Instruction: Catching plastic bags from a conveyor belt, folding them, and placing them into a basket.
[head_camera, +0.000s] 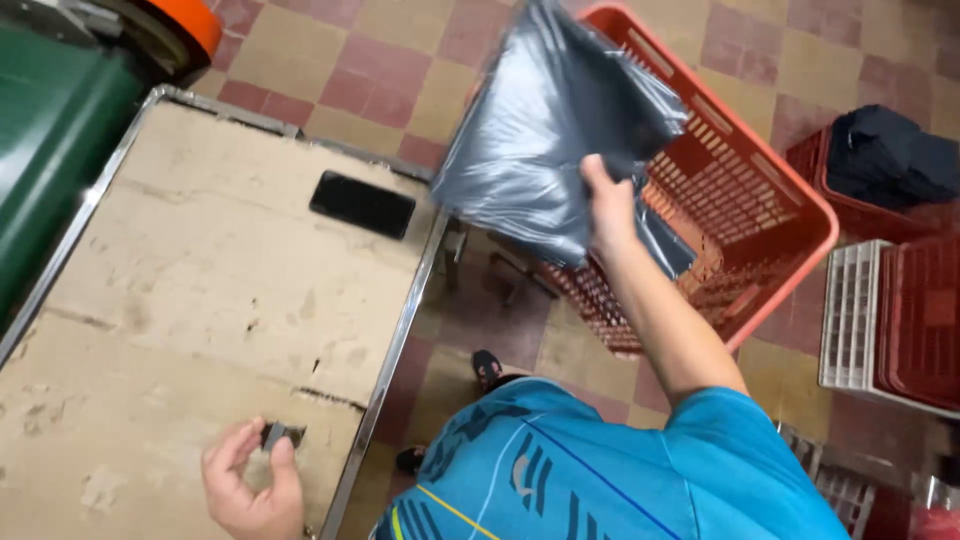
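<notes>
Starting at the far left, a green machine (50, 130) with an orange round part (185, 22) stands beside the desk (180, 280). The desk has a worn, pale top and a metal rim. A black phone (362, 204) lies flat on it near the far edge. Low down at the near edge, the left hand (250, 480) pinches a small dark clip (277, 435), with its fingers (232, 445) closed on it just above the desk top. Next comes the person's blue shirt (590, 470). The right hand (608, 205) is raised up, with its fingers closed on a shiny grey plastic bag (540, 140). The bag hangs in the air over the rim of a red plastic basket (790, 200) on the tiled floor (400, 60). Farther right are more red crates (925, 320), a white crate (850, 310), and a dark cloth bundle (885, 150).
</notes>
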